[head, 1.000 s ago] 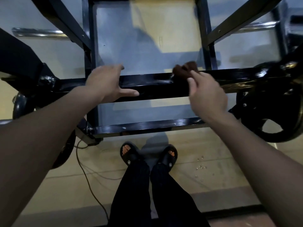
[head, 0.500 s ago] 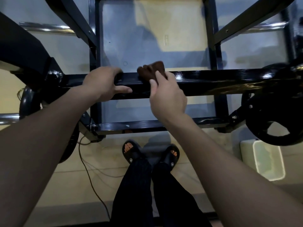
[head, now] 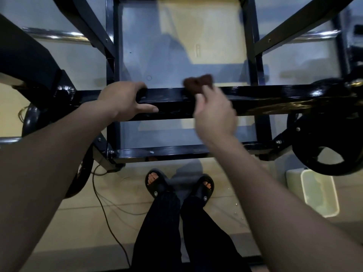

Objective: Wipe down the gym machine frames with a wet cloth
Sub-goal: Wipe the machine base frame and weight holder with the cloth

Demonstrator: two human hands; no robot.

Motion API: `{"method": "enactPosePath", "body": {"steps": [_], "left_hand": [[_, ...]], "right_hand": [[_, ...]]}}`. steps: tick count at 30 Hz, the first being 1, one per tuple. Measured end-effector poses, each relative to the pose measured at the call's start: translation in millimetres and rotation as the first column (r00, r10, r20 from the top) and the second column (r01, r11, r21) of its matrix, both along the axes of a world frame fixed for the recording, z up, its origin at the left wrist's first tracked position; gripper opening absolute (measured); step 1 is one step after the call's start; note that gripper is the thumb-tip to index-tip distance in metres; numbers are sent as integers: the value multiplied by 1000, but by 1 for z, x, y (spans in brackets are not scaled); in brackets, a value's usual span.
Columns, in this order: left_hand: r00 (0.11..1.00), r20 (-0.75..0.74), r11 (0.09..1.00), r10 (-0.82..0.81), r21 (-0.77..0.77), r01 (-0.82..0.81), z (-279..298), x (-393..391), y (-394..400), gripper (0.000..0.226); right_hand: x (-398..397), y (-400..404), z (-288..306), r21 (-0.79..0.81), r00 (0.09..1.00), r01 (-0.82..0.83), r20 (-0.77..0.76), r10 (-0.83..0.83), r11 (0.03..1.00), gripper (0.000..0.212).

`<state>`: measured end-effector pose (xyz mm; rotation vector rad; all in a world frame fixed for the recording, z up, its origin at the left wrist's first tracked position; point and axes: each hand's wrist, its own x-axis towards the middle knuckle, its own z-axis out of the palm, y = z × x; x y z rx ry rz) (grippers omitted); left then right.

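Note:
A glossy black horizontal frame bar (head: 265, 99) of the gym machine crosses the view at chest height. My left hand (head: 125, 101) grips the bar left of centre, fingers curled over its top and thumb along the front face. My right hand (head: 214, 112) holds a bunched dark brown cloth (head: 198, 83) against the top of the bar just right of centre; the hand is motion-blurred. A lower black bar (head: 157, 154) runs parallel beneath.
Black uprights (head: 111, 55) and diagonal braces rise behind the bar. A black wheel (head: 326, 146) sits at right, another at far left. A pale plastic tub (head: 318, 193) stands on the floor at right. A thin cable (head: 106, 211) trails near my sandalled feet (head: 178, 185).
My right hand slid the cloth left along the bar, then back to the right. My left hand stayed gripping the bar.

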<state>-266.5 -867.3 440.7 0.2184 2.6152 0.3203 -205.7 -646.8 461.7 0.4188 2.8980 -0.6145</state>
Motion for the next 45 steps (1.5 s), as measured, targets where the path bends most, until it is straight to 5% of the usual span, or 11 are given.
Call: {"method": "enactPosePath", "body": {"steps": [3, 6, 12, 15, 25, 30, 34, 39, 45], "left_hand": [[998, 53, 997, -44, -58, 47, 9, -5, -5, 86], [998, 69, 998, 4, -64, 1, 18, -1, -23, 100], [994, 29, 995, 101, -3, -101, 10, 7, -46, 94], [993, 26, 993, 116, -13, -116, 10, 6, -45, 102], [992, 12, 991, 129, -44, -129, 8, 2, -45, 79], [986, 34, 986, 165, -14, -164, 7, 2, -46, 78], [986, 44, 987, 161, -31, -160, 7, 5, -45, 102], [987, 58, 989, 149, -17, -148, 9, 1, -45, 103], [989, 11, 989, 146, -15, -146, 5, 1, -47, 83]], "right_hand": [[-2, -41, -4, -15, 979, -193, 59, 194, 981, 35], [0, -20, 1, -1, 977, -209, 41, 209, 978, 37], [10, 87, 0, 62, 982, 182, -56, -178, 981, 42], [8, 79, 2, 49, 970, 243, -43, -241, 969, 42], [-22, -100, -9, -5, 954, -291, 74, 290, 957, 28], [-15, -61, -10, 6, 907, -421, 29, 420, 907, 33], [-3, 22, -8, 75, 968, -247, -28, 249, 966, 38], [0, 64, -3, 133, 997, 47, -60, -39, 990, 41], [-17, -59, -10, 83, 982, -187, 32, 185, 979, 31]]}}
